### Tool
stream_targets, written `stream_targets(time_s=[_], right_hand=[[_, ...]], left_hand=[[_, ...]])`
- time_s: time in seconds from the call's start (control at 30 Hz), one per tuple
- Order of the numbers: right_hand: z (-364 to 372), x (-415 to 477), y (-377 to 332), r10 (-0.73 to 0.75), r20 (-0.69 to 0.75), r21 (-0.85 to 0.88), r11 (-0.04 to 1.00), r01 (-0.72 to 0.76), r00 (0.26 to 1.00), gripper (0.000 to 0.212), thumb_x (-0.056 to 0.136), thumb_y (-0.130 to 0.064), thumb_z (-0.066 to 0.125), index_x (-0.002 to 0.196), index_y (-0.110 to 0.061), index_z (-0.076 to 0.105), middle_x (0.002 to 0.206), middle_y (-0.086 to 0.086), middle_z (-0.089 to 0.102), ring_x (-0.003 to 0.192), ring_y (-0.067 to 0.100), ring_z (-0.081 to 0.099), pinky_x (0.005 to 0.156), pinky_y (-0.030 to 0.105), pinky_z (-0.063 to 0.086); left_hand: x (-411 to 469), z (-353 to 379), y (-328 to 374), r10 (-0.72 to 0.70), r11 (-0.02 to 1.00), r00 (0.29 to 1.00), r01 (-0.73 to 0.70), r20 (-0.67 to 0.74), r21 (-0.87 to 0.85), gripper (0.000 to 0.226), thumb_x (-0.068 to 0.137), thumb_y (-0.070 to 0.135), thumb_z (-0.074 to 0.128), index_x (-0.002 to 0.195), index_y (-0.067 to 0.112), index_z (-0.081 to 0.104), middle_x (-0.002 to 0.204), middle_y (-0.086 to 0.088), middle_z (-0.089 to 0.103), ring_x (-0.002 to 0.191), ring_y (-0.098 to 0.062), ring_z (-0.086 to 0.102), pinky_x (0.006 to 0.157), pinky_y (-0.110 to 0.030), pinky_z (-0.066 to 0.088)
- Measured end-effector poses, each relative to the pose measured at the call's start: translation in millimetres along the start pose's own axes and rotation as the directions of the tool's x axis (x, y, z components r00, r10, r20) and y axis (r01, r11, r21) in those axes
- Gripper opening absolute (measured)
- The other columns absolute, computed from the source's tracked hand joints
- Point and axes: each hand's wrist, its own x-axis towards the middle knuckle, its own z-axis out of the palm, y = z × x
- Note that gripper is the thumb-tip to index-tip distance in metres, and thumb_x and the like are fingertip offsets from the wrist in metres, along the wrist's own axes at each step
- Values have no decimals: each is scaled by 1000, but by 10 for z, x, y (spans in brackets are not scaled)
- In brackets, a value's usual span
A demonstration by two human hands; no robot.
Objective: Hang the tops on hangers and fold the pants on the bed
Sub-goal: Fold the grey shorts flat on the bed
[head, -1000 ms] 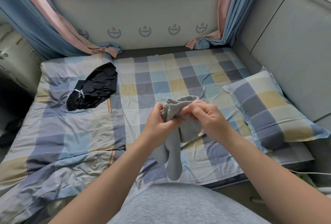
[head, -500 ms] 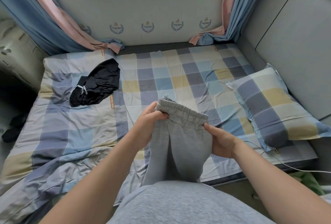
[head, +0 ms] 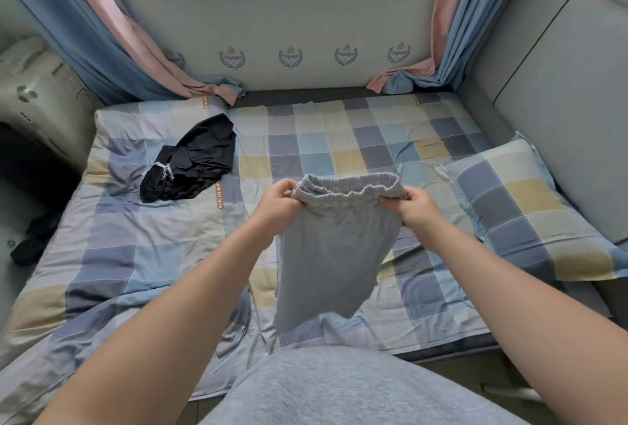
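gripping waistband of grey pants: left hand, right hand; pant hems hidden behind torso.

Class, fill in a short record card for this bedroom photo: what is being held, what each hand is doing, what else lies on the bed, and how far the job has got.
Held item: grey pants, hanging by the waistband above the bed
Left hand: grips the waistband's left end
Right hand: grips the waistband's right end
Also on bed: crumpled black garment at far left; checked pillow at right
Stage: pants not yet laid down or folded; no hangers in view
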Motion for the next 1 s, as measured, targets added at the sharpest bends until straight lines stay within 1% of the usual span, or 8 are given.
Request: stream_targets(time_s=[0.07,0.2,0.37,0.47,0.6,0.77,0.9,1.0], right_hand=[[-9,74,-206,-108,-27,-11,994,107,994,12,90,-3,70,95,-13,73,89,0,72,86,19,65,86,36,55],[-46,159,-570,-273,-83,7,962,275,958,18,88,-2,72,86,-20,73,78,-12,73,71,3,65,71,18,54],[-139,139,-590,-376,-101,-19,927,376,921,8,87,-1,72,94,3,71,85,8,63,78,14,54,70,27,47],[-138,38,-315,-359,-68,-96,931,352,931,18,86,-2,73,90,-19,75,86,1,71,79,11,61,74,27,52],[-55,-82,370,-245,-83,-253,943,218,966,37,86,2,73,81,-35,69,98,14,67,92,23,62,86,36,49],[170,-252,1595,37,-1,-410,911,-34,999,35,89,5,66,89,-30,68,98,-6,60,100,21,60,87,25,44],[338,-508,2725,265,71,-527,829,-190,962,25,88,2,65,99,-17,77,105,3,69,102,24,63,92,31,46],[424,-721,3432,455,123,-627,725,-286,882,27,87,-5,66,105,-19,78,106,1,74,101,21,65,89,33,49]], left_hand=[[81,-19,197,79,997,996,-78,-29,19,28,89,-11,58,85,16,57,75,1,62,62,-6,55,52,-13,43],[189,-54,530,242,970,968,-243,-66,-2,30,90,-13,57,85,17,58,76,1,61,62,-1,55,58,-11,43],[215,-88,571,366,930,928,-368,-75,-13,30,89,-10,61,86,20,63,85,2,67,75,-3,60,73,-16,49],[189,-76,286,347,936,936,-343,-59,75,33,88,-8,63,86,25,65,87,4,68,83,-8,60,79,-22,48],[143,-27,-446,181,955,983,-171,-16,241,28,89,0,66,84,28,63,93,-3,70,86,-13,58,79,-28,46],[75,142,-1682,-125,906,992,113,3,408,20,88,-4,60,87,15,62,87,-8,68,83,-17,55,70,-27,40],[-149,348,-2806,-380,775,925,335,-28,536,22,87,-4,52,89,15,61,86,-8,65,82,-22,55,62,-30,35],[-488,469,-3591,-559,655,829,425,22,625,14,87,1,51,89,13,58,93,-11,66,90,-27,59,67,-31,38]])
